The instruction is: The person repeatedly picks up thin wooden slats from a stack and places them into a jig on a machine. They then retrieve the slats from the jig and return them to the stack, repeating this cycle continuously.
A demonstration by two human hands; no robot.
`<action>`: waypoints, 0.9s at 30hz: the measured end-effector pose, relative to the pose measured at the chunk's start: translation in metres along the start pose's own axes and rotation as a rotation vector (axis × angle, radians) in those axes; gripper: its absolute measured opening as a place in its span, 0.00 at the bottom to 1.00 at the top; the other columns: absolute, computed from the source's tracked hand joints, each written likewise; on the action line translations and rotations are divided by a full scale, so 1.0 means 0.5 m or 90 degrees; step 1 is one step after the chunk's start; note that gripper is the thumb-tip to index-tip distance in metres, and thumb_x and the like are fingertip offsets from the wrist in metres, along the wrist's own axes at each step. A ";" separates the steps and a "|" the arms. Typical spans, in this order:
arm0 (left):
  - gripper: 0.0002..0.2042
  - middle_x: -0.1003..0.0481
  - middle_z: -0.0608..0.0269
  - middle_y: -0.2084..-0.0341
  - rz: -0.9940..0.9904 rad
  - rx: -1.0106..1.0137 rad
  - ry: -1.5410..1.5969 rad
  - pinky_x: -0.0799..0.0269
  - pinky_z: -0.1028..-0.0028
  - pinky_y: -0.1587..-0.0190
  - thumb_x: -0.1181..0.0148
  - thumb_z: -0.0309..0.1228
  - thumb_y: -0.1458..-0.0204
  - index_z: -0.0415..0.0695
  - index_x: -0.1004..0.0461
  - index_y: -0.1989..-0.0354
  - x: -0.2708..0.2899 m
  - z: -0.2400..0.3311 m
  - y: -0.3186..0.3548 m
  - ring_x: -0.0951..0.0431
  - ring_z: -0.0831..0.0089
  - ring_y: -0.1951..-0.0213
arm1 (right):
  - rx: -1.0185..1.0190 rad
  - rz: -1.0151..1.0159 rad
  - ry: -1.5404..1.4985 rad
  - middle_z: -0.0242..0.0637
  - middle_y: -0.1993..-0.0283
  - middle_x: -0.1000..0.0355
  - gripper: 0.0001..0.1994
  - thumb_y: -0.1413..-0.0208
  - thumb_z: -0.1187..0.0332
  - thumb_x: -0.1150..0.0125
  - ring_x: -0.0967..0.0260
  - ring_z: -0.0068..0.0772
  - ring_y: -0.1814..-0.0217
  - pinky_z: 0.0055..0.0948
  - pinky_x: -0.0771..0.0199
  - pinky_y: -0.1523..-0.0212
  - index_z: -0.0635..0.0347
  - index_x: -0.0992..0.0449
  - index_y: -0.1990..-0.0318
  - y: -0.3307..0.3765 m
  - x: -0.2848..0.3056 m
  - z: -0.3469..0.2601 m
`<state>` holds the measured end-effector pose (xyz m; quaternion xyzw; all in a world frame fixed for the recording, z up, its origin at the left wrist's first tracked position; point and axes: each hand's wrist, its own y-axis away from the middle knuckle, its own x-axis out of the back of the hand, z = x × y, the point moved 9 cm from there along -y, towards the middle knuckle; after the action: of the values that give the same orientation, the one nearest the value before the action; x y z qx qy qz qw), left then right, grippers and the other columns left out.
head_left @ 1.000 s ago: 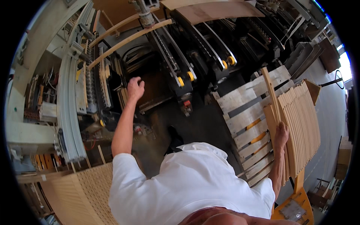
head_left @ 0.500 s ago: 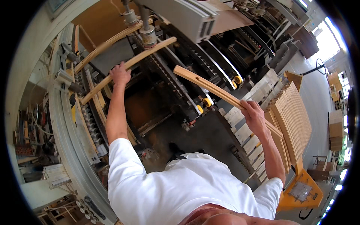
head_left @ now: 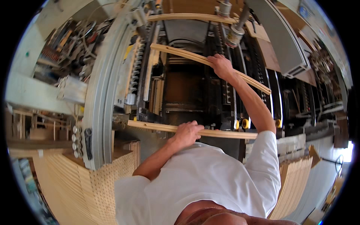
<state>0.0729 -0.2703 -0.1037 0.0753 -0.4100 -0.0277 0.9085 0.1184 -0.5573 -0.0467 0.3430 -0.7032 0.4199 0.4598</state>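
Observation:
My left hand [head_left: 188, 134] is closed around the middle of a pale wooden slat [head_left: 228, 134], held crosswise close to my body at the machine's near edge. A small slot shows near this slat's left end. Farther off, my right hand [head_left: 222, 67] grips a second wooden slat [head_left: 180, 51] near its middle. That one slants over the machine's dark rails [head_left: 227, 86], its left end farther from me than its right. Whether it rests on the rails I cannot tell. A third wooden slat [head_left: 187, 16] lies across the rails at the far end.
Metal clamp cylinders [head_left: 235, 35] hang above the rails at upper right, beside a grey beam [head_left: 279, 35]. A long metal rail [head_left: 103, 93] runs along the left. Stacked wooden slats [head_left: 101, 183] stand at lower left, another stack [head_left: 292, 183] at lower right. Yellow rollers [head_left: 245, 123] tip the rails.
The view has turned left. My left hand has brought a slat from the machine back toward my body. My right hand has carried its slat from the right side to over the rails.

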 end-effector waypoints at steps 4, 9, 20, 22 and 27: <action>0.17 0.26 0.56 0.61 0.041 0.117 -0.020 0.30 0.58 0.53 0.36 0.31 0.53 0.49 0.24 0.52 -0.007 -0.014 0.082 0.25 0.54 0.54 | 0.048 0.002 0.041 0.43 0.56 0.29 0.14 0.48 0.72 0.43 0.31 0.50 0.50 0.45 0.27 0.52 0.53 0.25 0.52 -0.146 -0.111 -0.016; 0.18 0.25 0.57 0.62 0.073 0.262 0.031 0.30 0.59 0.54 0.34 0.30 0.56 0.48 0.22 0.53 -0.008 -0.019 0.182 0.25 0.55 0.56 | -0.022 0.096 0.141 0.42 0.62 0.26 0.09 0.46 0.63 0.42 0.27 0.50 0.56 0.45 0.26 0.55 0.52 0.22 0.60 -0.257 -0.163 0.082; 0.17 0.23 0.58 0.61 0.149 0.446 0.043 0.28 0.60 0.55 0.33 0.28 0.58 0.48 0.21 0.56 -0.044 -0.039 0.313 0.24 0.56 0.55 | 0.011 0.104 0.153 0.43 0.61 0.25 0.10 0.45 0.59 0.43 0.27 0.50 0.56 0.46 0.27 0.55 0.53 0.22 0.63 -0.301 -0.162 0.054; 0.16 0.23 0.57 0.60 0.145 0.455 0.042 0.28 0.59 0.54 0.33 0.28 0.57 0.48 0.21 0.56 -0.059 -0.044 0.318 0.24 0.54 0.54 | 0.044 0.108 0.144 0.44 0.62 0.25 0.10 0.44 0.60 0.45 0.27 0.50 0.57 0.46 0.27 0.56 0.54 0.22 0.64 -0.297 -0.154 0.034; 0.16 0.23 0.55 0.64 0.114 0.432 0.051 0.29 0.57 0.55 0.33 0.27 0.59 0.48 0.21 0.57 -0.035 -0.029 0.303 0.25 0.52 0.55 | -0.054 -0.017 0.196 0.48 0.57 0.24 0.12 0.40 0.61 0.46 0.25 0.53 0.54 0.49 0.23 0.56 0.56 0.23 0.57 -0.277 -0.211 0.181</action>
<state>0.0702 -0.1169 -0.1020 0.3380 -0.3647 0.1928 0.8459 0.2424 -0.6862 -0.1276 0.2645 -0.6370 0.4310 0.5818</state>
